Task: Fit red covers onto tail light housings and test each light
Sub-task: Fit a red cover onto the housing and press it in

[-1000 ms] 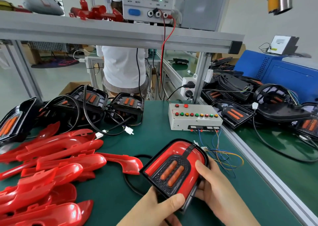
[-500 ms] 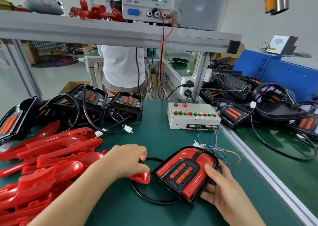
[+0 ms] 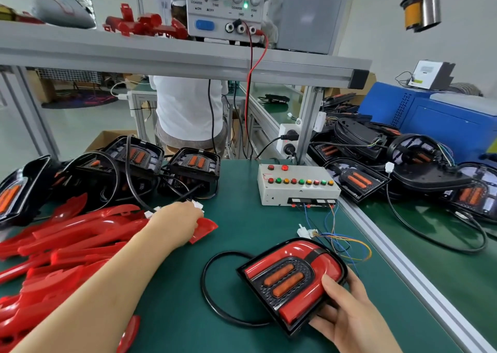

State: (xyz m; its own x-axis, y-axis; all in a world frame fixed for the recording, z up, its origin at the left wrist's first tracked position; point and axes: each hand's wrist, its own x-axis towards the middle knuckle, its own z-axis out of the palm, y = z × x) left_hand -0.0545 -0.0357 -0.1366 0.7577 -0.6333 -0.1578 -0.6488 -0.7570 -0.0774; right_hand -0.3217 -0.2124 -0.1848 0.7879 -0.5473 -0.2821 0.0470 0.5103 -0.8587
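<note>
Head view: your right grip (image 3: 347, 309) clamps the near right corner of a covered light (image 3: 293, 280), thumb pressed on its red top and fingers curled under the black rim. The light sits tilted on the green surface (image 3: 242, 245), just ahead and left of that grip, with its two orange bars facing up. Its black cable (image 3: 212, 296) loops away to the left of the grip. Beyond the grip, a white plug (image 3: 305, 231) and a tangle of thin coloured wires (image 3: 347, 245) run back to a white test box (image 3: 295, 188) with a row of red, green and amber buttons.

Your left grip (image 3: 177, 223), arm stretched forward, is bent down over one end of a loose red cover (image 3: 205, 229) and holds it. The cover's tip shows just right of the knuckles. A heap of more covers (image 3: 67, 239) spreads to the left of this grip. Just beyond it lie white connectors (image 3: 197, 204) on black leads, and past them stand bare black housings (image 3: 193, 167). The two grips are well apart.

Overhead, a shelf (image 3: 161, 56) carries a power supply (image 3: 223, 5) with a green lamp lit, and a red lead (image 3: 252, 78) drops from it. More lights (image 3: 357, 177) crowd the neighbouring surface, far right of your right grip. A person in a white shirt (image 3: 188, 107) stands beyond the shelf.
</note>
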